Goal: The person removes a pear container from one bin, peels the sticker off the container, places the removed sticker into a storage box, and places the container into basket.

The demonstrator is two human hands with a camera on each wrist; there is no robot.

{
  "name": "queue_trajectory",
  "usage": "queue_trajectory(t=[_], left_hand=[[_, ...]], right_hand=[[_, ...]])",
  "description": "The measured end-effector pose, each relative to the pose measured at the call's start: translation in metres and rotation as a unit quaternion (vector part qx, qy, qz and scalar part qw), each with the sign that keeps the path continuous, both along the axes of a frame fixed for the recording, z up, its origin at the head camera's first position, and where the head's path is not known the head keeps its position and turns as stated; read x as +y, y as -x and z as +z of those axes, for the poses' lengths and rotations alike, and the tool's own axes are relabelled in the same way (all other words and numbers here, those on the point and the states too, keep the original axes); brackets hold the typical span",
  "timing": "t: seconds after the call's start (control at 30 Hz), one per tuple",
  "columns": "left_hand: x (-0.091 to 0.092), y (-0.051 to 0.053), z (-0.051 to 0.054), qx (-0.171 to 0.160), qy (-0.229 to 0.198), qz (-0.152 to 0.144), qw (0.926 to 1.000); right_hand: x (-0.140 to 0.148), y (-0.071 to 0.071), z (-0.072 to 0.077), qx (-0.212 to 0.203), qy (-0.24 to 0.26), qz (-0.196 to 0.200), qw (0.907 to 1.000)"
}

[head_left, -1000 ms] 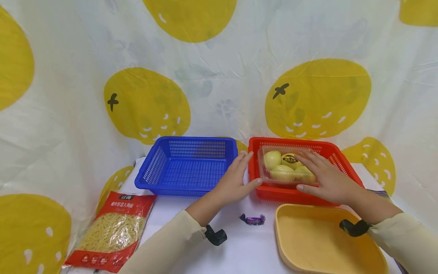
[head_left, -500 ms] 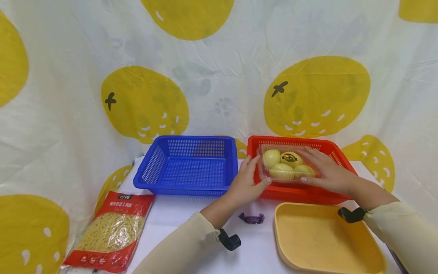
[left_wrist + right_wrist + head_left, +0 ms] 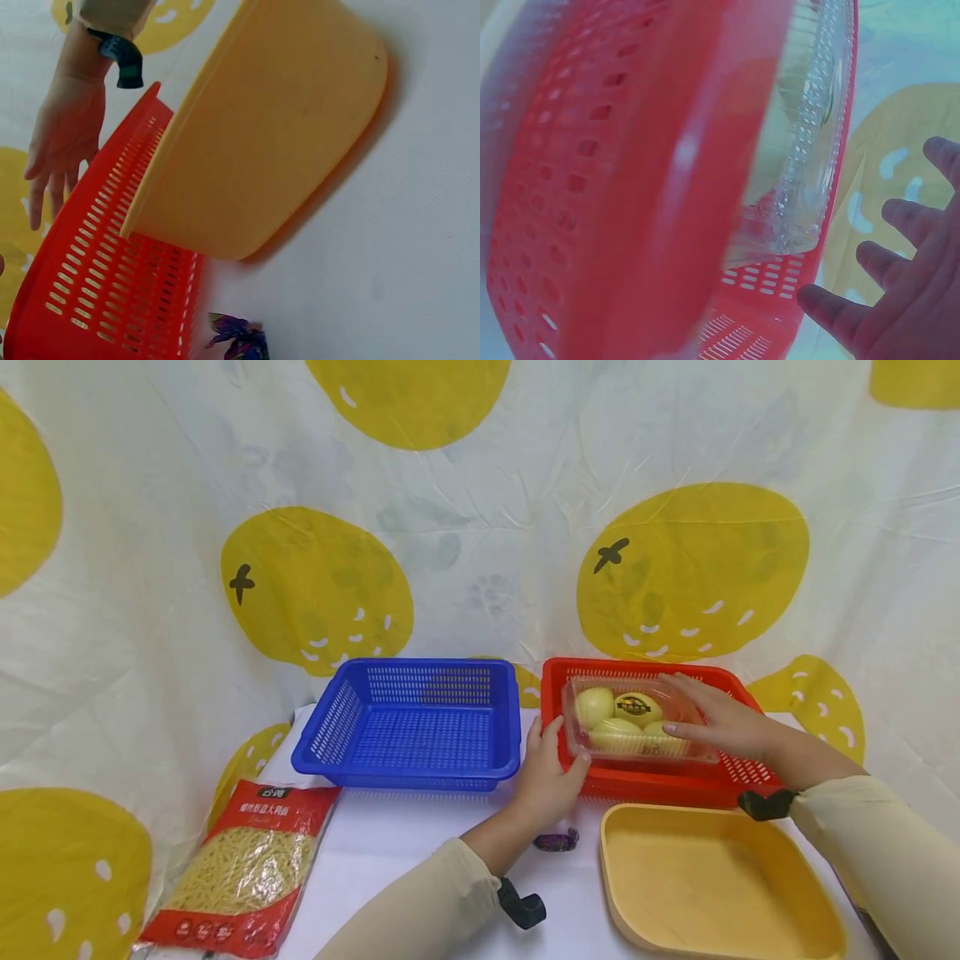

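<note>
A clear plastic box (image 3: pixel 633 718) of pale yellow-green round fruits (image 3: pixel 615 735) sits in the red basket (image 3: pixel 660 789); the lid carries a dark and gold label. My left hand (image 3: pixel 547 785) is at the basket's near left edge, its fingers loosely spread beside the box's left end; whether they touch is unclear. Over the box's right end my right hand (image 3: pixel 727 718) stretches its fingers, with the thumb over the near side. The right wrist view shows these fingers (image 3: pixel 907 225) spread apart from the box (image 3: pixel 780 187). A purple-wrapped candy (image 3: pixel 557 841) lies partly behind my left wrist.
Left of the red basket stands a blue basket (image 3: pixel 427 735) with nothing in it. A yellow tray (image 3: pixel 712 877) sits in front at right, beneath my right forearm. A red bag of pasta (image 3: pixel 243 864) lies at left. A patterned curtain (image 3: pixel 495 527) hangs behind.
My left hand has moved right and a little nearer, its wrist now covering part of the candy. My right hand has shifted slightly right, uncovering more of the box, which stays in the basket.
</note>
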State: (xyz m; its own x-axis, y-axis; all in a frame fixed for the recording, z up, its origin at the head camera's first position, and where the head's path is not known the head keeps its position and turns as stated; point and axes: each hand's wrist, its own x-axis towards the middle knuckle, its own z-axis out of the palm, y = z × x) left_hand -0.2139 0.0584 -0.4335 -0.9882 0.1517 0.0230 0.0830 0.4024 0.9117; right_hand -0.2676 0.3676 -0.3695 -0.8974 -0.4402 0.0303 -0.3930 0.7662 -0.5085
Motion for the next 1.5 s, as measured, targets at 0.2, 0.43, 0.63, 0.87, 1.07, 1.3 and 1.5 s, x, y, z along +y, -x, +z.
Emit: queue_trajectory(t=[0.2,0.43,0.63,0.87,1.07,1.3,1.5], left_hand=[[0.004,-0.001,-0.007,-0.015,-0.002,0.019,0.9997],[0.006,-0.003,-0.016,-0.008,0.006,0.030,0.9995],[0.007,-0.002,-0.021,-0.007,-0.003,0.036,0.9993],[0.007,-0.002,-0.021,-0.014,-0.004,0.038,0.9992],[0.011,0.000,-0.015,-0.045,-0.005,0.029,0.9986],[0.013,0.001,-0.012,-0.044,0.002,0.030,0.9986],[0.011,0.001,-0.014,-0.064,0.010,0.030,0.9974]], right_hand=[[0.007,0.011,0.001,-0.037,0.032,-0.016,0.9987],[0.020,0.023,0.001,-0.076,0.061,-0.037,0.9945],[0.030,0.033,0.000,-0.115,0.052,-0.072,0.9894],[0.036,0.045,-0.005,-0.157,0.047,-0.093,0.9820],[0.042,0.053,-0.016,-0.152,0.011,-0.083,0.9848],[0.044,0.060,-0.022,-0.198,-0.015,-0.079,0.9770],[0.042,0.067,-0.040,-0.208,0.015,-0.079,0.9748]])
